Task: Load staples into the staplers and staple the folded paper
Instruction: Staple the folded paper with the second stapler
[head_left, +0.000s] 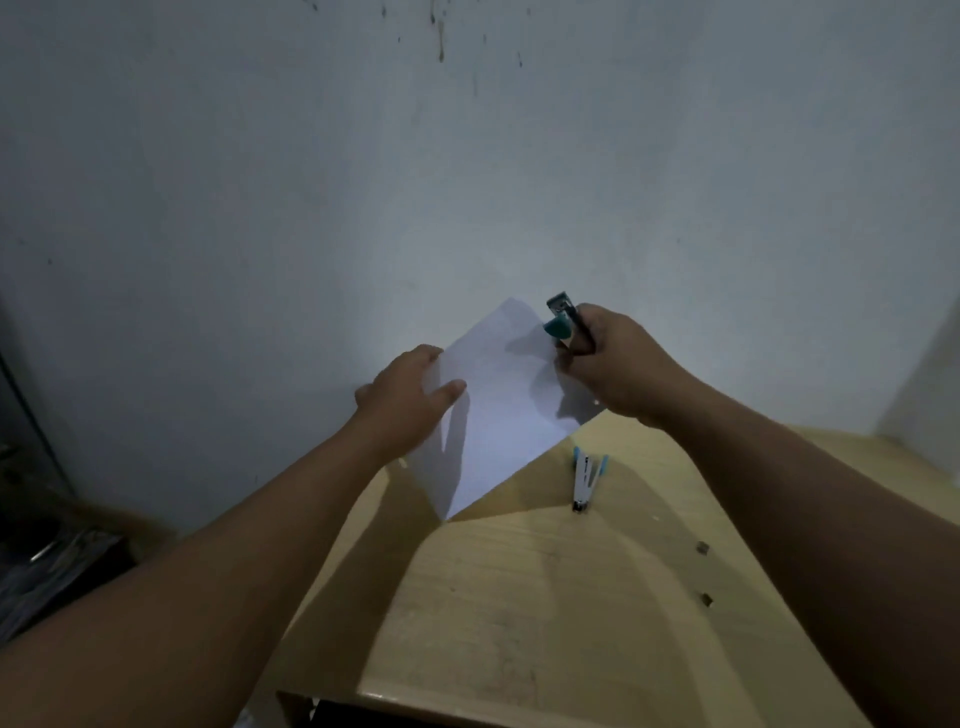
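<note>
I hold a folded white paper (498, 410) up above the far part of the wooden table (545, 597). My left hand (408, 400) grips its left edge, thumb on the front face. My right hand (615, 364) is closed around a teal and black stapler (561, 317) at the paper's upper right edge; its metal head sticks up past the paper. A second stapler (586, 480), white with light blue sides, lies on the table just below the paper, metal tip towards me.
A pale wall (467, 156) rises right behind the table. Two small dark bits (702, 547) lie near the table's right side. Dark clutter (47, 561) sits low at the left, off the table.
</note>
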